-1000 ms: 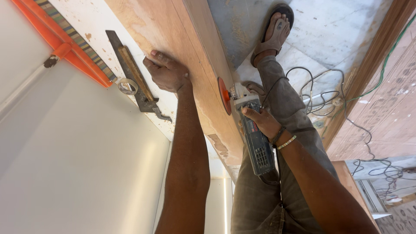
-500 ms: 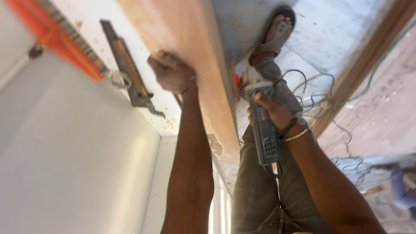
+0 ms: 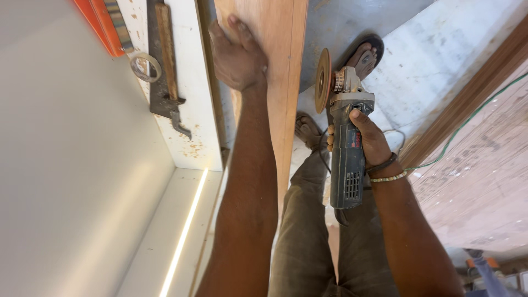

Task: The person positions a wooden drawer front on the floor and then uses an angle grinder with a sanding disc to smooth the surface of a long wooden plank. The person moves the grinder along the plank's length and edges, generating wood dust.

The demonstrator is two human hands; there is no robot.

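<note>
I am pressing my left hand [image 3: 237,52] flat on the top of a long wooden board [image 3: 280,82] that is standing on its edge and running away from me. My fingers [image 3: 234,25] are lying spread over the board's upper face, not curled round anything, and my forearm is stretching along the board toward me.

My right hand [image 3: 369,142] is gripping an angle grinder [image 3: 346,148], its fingers closed tight around the grey-blue body with the thumb lying on top. The grinder is pointing away from me, and its round disc [image 3: 322,81] is standing upright just beside the right face of the board, very near it; I cannot tell whether it is touching the wood. A bracelet [image 3: 388,177] is sitting on that wrist.

Below the grinder I am seeing my own legs in dull olive trousers [image 3: 308,242] and a foot in a sandal [image 3: 366,52] on the pale floor [image 3: 440,60]. A thin green cable [image 3: 473,118] is running across the floor toward a wooden frame [image 3: 467,99] on the right.

To the left of the board, on a white counter [image 3: 192,126], a metal try square [image 3: 165,71] with a wooden stock is lying near a small metal ring [image 3: 146,67], and an orange level [image 3: 102,25] is lying further left.
</note>
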